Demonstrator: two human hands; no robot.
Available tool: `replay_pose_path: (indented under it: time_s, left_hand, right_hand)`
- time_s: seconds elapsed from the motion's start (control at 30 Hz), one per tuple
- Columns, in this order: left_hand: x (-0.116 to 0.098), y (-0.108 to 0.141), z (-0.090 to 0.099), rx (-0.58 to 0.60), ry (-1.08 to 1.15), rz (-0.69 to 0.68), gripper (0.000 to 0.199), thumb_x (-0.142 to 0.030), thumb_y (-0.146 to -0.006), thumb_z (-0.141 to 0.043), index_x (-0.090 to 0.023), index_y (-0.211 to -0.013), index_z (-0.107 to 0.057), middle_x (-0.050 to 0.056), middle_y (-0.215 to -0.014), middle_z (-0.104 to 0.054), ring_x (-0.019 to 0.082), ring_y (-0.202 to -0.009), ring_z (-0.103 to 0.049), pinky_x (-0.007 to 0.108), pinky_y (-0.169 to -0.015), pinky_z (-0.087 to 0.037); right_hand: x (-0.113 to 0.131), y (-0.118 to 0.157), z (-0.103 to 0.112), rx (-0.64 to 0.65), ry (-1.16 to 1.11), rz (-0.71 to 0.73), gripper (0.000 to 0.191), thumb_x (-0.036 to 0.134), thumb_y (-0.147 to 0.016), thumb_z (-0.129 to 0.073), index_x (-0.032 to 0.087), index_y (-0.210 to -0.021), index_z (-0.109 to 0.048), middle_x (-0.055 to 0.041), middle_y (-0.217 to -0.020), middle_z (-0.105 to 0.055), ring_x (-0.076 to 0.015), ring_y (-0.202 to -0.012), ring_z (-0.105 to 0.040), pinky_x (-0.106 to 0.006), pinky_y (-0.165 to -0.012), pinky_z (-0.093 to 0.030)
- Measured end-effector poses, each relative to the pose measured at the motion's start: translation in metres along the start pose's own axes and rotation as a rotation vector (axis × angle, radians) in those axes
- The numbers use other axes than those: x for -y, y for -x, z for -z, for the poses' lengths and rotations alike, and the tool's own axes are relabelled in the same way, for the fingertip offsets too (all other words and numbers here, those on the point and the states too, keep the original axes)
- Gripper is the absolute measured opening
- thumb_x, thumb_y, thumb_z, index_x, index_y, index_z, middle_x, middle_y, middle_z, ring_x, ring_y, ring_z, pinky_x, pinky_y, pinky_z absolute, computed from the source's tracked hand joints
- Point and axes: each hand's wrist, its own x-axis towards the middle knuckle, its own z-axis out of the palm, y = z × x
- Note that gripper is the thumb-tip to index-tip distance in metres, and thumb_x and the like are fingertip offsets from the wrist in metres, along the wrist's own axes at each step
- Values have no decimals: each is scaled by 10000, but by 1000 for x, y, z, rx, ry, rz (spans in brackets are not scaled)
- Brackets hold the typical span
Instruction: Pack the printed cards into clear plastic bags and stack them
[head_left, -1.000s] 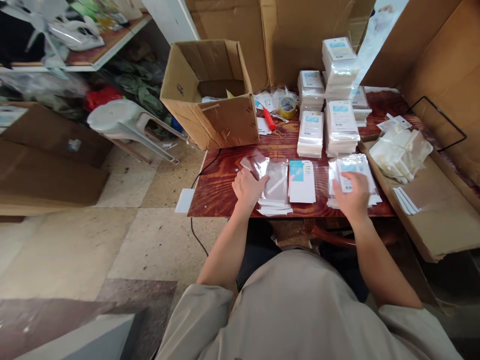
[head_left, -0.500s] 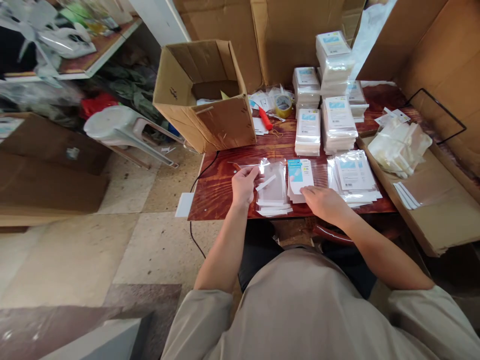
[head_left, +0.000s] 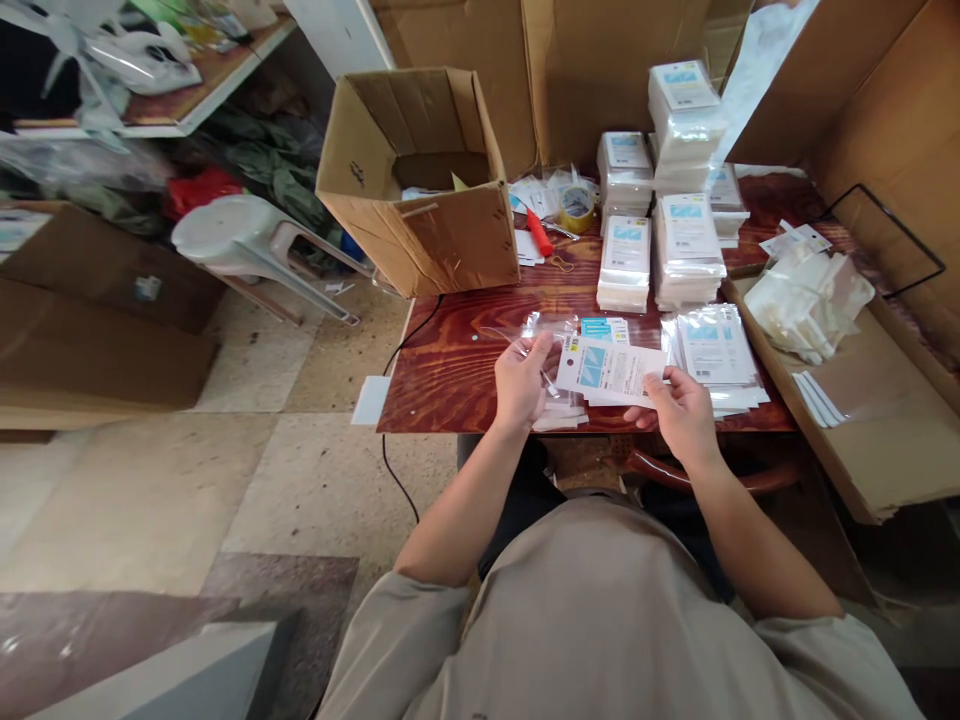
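Note:
My right hand pinches the right end of a printed card, which lies sideways above the table. At the card's left end, my left hand holds a clear plastic bag between thumb and fingers. Beneath the hands are a pile of clear bags and a stack of blue-and-white cards, partly hidden by the held card. Filled packets lie in a loose pile to the right of my right hand.
Behind stand several stacks of packets. An open cardboard box is at the back left, beside a tape roll and a red-handled tool. A shallow carton with plastic bags borders the right side.
My right hand has lifted a card from the stack and brought it left, level with the bag. My left hand has moved slightly right with the bag. The view has shifted slightly.

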Motion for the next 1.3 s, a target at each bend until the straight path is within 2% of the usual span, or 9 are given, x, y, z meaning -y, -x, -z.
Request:
replay_pose_path:
  time_s: [0.47,0.6,0.7,0.77,0.93,1.03,1.1,1.23,1.3]
  left_hand:
    - [11,37,-3,43,69,-118,445,-496,-718,-982,-158,-906,-761,81,-916,-803,211,-815,-780,320,-759,-633]
    - [13,41,-3,19,126,-139,464,-473,-711,-995,-167,-999,-796,96,-1052,-818,268,-1056,-790,374,-937,-633]
    - [8,38,3,23,110,-124,485,-485,-690,-1004,-162,-993,-807,105,-1050,-823,307,-1104,-785,409,-964,-635]
    - [6,38,8,64,70,-90,487,-500,-691,-1001,-154,-978,-814,114,-1021,-825,322,-1076,-792,423,-943,-646]
    - [15,50,12,243,-65,-3,478,-519,-762,-958,-150,-1037,-828,115,-1026,-827,303,-1038,-802,418,-954,-647]
    - [17,54,13,272,-116,50,541,-570,-750,-950,-146,-1059,-818,114,-974,-823,306,-977,-809,421,-889,-665]
    - [14,53,15,293,-142,86,576,-594,-720,-961,-149,-1055,-812,111,-941,-817,305,-934,-810,416,-844,-669]
    - [10,48,19,412,-208,163,548,-597,-734,-949,-153,-1012,-789,113,-933,-804,274,-875,-794,367,-784,-644]
    - [15,48,18,447,-284,148,512,-555,-763,-942,-152,-1027,-769,100,-887,-789,227,-780,-761,321,-727,-611]
  right_hand:
    - [-25,14,-51,-223,-193,232,467,663,-923,-740,238,-967,-553,-64,-905,-796,-228,-662,-772,-340,-565,-658]
    - [-26,12,-53,-7,-115,214,473,679,-933,-720,222,-1029,-650,-65,-915,-790,-216,-687,-751,-334,-595,-635]
    - [-26,9,-42,277,81,137,454,633,-872,-813,186,-888,-735,-43,-723,-736,-188,-608,-682,-292,-556,-546]
    - [-28,7,-36,349,146,101,465,631,-860,-822,179,-788,-737,-24,-609,-670,-163,-539,-610,-282,-530,-483]
    - [-38,-3,-47,41,161,197,504,652,-762,-881,198,-745,-661,-15,-657,-648,-151,-589,-549,-289,-571,-472]
    - [-40,-9,-54,-168,211,316,594,623,-650,-962,207,-954,-666,-22,-860,-690,-161,-710,-580,-280,-619,-497]
    - [-37,-10,-53,-134,228,365,605,611,-682,-953,209,-1049,-688,-34,-958,-712,-172,-781,-613,-283,-668,-522]
    - [-27,-5,-45,1,258,318,507,643,-874,-804,199,-697,-637,1,-673,-612,-151,-645,-539,-274,-613,-480]
    - [-23,-4,-37,40,181,242,525,668,-913,-752,198,-700,-652,-6,-672,-631,-161,-642,-567,-278,-610,-501]
